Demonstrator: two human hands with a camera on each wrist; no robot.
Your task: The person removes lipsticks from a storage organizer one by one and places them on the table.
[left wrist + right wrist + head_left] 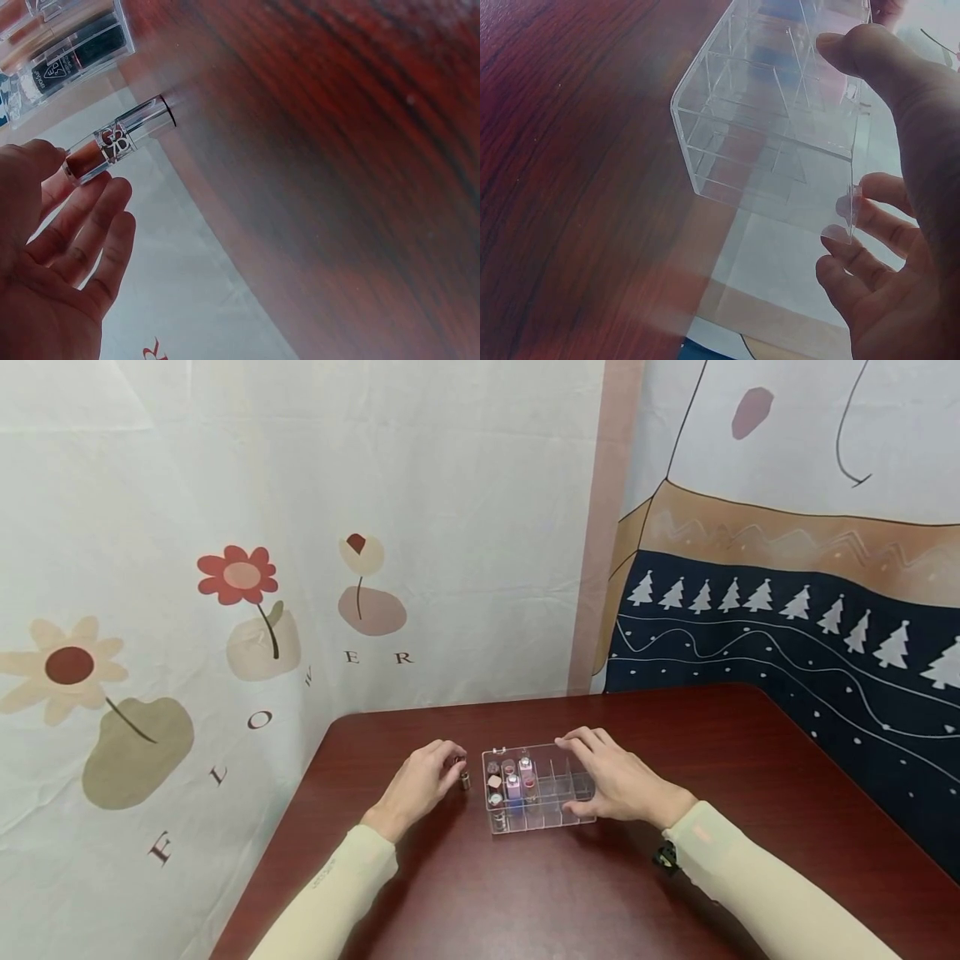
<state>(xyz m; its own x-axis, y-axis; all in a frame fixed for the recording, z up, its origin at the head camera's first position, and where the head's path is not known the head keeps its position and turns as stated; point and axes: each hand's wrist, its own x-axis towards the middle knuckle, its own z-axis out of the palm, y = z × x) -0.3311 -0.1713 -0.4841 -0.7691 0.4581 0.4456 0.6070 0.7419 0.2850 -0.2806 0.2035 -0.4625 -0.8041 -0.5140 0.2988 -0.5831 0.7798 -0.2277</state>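
Note:
Between thumb and fingertips, my left hand pinches a lip gloss tube with a clear case and brownish contents. The tube stands upright at the left of a clear plastic organizer box, apart from it. Around the box's right end my right hand spreads, thumb on the front side and fingers at the back edge. Several cosmetics fill the box's left compartments, among them a pink-capped bottle and another pink bottle. The right wrist view shows bare dividers near my right thumb.
The dark red wooden table extends around the box. A white curtain with flowers hangs behind and to the left, and a navy cloth with trees hangs to the right. A dark wrist strap is under the right sleeve.

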